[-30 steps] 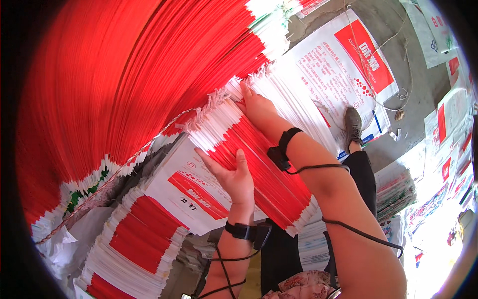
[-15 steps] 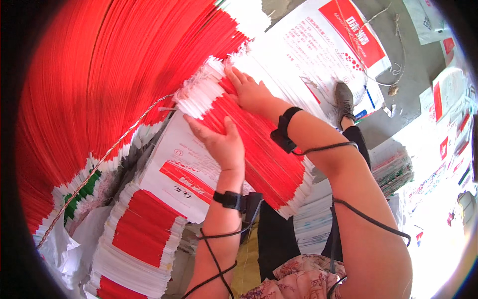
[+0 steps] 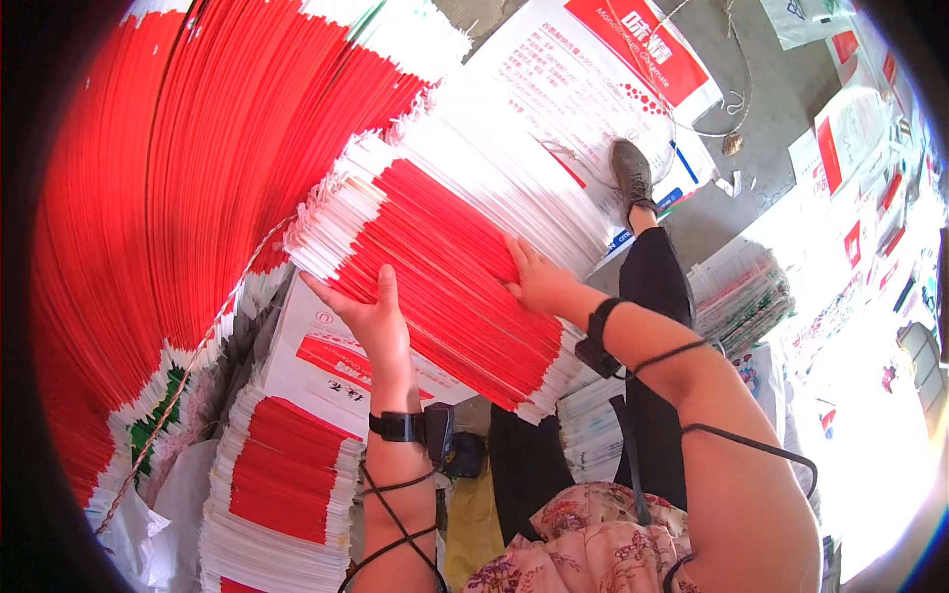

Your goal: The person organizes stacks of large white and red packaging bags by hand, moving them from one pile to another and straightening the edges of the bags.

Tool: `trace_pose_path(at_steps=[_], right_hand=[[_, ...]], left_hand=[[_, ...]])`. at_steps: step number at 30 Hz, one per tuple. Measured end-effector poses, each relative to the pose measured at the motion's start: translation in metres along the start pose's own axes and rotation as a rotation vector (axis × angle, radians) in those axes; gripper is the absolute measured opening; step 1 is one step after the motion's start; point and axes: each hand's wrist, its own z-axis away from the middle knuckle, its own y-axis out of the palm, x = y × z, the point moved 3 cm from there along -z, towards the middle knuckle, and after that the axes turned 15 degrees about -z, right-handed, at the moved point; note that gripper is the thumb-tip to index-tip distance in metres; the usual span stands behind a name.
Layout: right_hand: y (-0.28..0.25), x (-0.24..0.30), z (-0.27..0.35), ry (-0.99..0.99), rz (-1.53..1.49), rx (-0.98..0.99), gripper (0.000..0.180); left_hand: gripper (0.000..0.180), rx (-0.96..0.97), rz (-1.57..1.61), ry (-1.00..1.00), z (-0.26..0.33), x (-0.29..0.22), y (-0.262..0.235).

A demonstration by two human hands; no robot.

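Note:
A thick bundle of flat red-and-white printed sacks [image 3: 450, 267], their edges fanned upward, lies slantwise in front of me. My left hand [image 3: 374, 326] rests along its near left edge, thumb raised and fingers stretched toward the white end, part of the fingers hidden at the bundle's side. On the bundle's right part lies my right hand [image 3: 546, 284], fingers spread over the red edges. Both hands are open against the sacks, gripping none. Under the bundle, a white sack with a red band [image 3: 331, 351] shows its printed face.
A large mass of red sacks [image 3: 227, 148] fills the left, with a twisted cord [image 3: 188, 371] across it. Another red-and-white stack [image 3: 282, 465] stands at lower left. A printed white sack [image 3: 563, 79] lies beyond, near my shoe [image 3: 631, 176]. More sacks [image 3: 741, 287] lie at right.
My right hand has slid from the bundle's far white end along its top toward the right. My left hand stays at the near edge. The whole view has shifted slightly.

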Motion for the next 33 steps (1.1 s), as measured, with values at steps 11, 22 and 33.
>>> trace_pose_path(at_steps=[11, 22, 33], right_hand=[[0.03, -0.074, 0.04, 0.296, -0.031, 0.045, 0.089], [0.021, -0.108, 0.037, 0.195, 0.158, 0.051, 0.067], [0.041, 0.021, 0.12, -0.135, -0.253, -0.357, 0.09]], left_hand=[[0.094, -0.178, -0.322, 0.014, -0.011, -0.027, 0.028], [0.091, -0.352, -0.564, 0.038, -0.021, -0.027, 0.072], [0.088, -0.326, -0.576, -0.029, -0.021, -0.029, 0.07]])
